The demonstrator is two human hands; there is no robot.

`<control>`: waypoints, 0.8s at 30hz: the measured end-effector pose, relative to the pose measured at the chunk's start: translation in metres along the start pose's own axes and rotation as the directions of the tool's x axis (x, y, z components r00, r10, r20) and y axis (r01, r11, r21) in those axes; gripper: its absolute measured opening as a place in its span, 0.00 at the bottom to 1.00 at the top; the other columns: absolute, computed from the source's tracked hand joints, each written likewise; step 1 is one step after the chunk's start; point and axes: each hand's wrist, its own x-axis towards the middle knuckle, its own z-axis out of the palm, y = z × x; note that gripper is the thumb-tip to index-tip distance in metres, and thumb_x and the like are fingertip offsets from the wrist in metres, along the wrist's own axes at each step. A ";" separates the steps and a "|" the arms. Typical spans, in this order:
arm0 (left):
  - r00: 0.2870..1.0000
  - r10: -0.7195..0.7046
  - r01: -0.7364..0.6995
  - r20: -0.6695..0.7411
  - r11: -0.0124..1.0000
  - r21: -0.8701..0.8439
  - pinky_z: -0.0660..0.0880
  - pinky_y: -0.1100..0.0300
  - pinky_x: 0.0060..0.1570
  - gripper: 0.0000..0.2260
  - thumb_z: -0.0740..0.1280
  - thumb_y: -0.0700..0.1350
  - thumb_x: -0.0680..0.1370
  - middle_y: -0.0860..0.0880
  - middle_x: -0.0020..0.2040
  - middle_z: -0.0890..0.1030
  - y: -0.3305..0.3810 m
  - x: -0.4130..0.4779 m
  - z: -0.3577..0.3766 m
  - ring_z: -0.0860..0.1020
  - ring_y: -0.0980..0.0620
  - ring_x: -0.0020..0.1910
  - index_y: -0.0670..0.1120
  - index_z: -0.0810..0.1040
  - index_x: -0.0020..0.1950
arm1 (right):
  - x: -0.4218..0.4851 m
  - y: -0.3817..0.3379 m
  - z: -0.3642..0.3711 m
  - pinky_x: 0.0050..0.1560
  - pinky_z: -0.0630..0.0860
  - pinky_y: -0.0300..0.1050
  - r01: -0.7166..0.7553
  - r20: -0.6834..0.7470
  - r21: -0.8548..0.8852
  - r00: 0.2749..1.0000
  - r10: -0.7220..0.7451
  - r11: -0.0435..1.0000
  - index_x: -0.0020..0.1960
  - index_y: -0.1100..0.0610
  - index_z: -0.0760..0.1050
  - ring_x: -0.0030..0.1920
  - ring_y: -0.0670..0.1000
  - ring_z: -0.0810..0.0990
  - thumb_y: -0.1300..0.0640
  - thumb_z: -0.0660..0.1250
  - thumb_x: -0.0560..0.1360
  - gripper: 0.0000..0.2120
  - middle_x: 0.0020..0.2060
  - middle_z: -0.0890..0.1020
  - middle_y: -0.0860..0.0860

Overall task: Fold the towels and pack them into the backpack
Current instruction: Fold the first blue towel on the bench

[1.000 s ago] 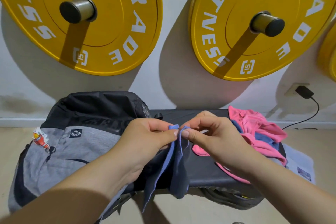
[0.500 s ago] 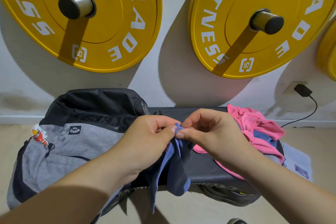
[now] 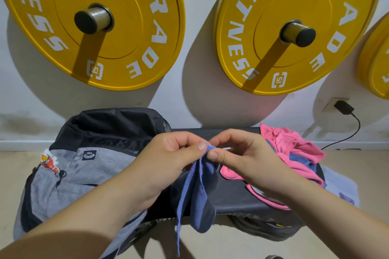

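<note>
A blue towel (image 3: 196, 197) hangs in loose folds from my two hands over the black bench (image 3: 235, 193). My left hand (image 3: 168, 160) and my right hand (image 3: 242, 157) both pinch its top corners together, fingertips almost touching. A grey and black backpack (image 3: 84, 166) lies on its side at the left, partly hidden by my left forearm. A heap of pink and blue towels (image 3: 294, 149) sits crumpled on the right end of the bench, behind my right hand.
Two yellow weight plates (image 3: 130, 33) (image 3: 263, 48) hang on wall pegs above the bench, a third at the far right edge. A black charger (image 3: 344, 107) is plugged into a wall socket at the right, its cable trailing down. Beige floor lies below.
The two hands have stayed pinched together on the towel's corners. The hanging part of the towel has swayed slightly, and the camera has shifted a little.
</note>
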 end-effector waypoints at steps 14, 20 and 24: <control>0.829 0.337 -0.244 -0.447 0.936 0.254 0.75 0.50 0.49 0.09 0.60 0.50 0.84 0.49 0.44 0.83 0.016 0.011 -0.030 0.79 0.52 0.44 0.51 0.79 0.50 | 0.001 0.058 -0.023 0.45 0.77 0.55 -0.171 0.170 -0.418 0.950 0.262 0.892 0.47 0.58 0.77 0.40 0.46 0.75 0.49 0.71 0.76 0.12 0.38 0.79 0.56; 0.820 0.254 -0.082 -0.512 0.939 0.334 0.71 0.55 0.43 0.08 0.59 0.49 0.84 0.50 0.42 0.81 -0.009 0.029 -0.044 0.77 0.52 0.41 0.51 0.77 0.50 | 0.000 0.074 -0.045 0.35 0.71 0.35 -0.339 -0.050 -0.386 0.936 0.347 0.858 0.42 0.57 0.77 0.32 0.42 0.73 0.62 0.65 0.78 0.07 0.31 0.77 0.44; 0.794 0.230 0.001 -0.563 0.925 0.379 0.69 0.57 0.38 0.09 0.57 0.47 0.84 0.48 0.43 0.79 -0.014 0.034 -0.050 0.74 0.53 0.40 0.47 0.76 0.51 | 0.004 0.073 -0.053 0.37 0.72 0.49 -0.360 -0.226 -0.001 0.909 0.351 0.933 0.44 0.63 0.78 0.35 0.53 0.73 0.56 0.69 0.80 0.11 0.34 0.75 0.56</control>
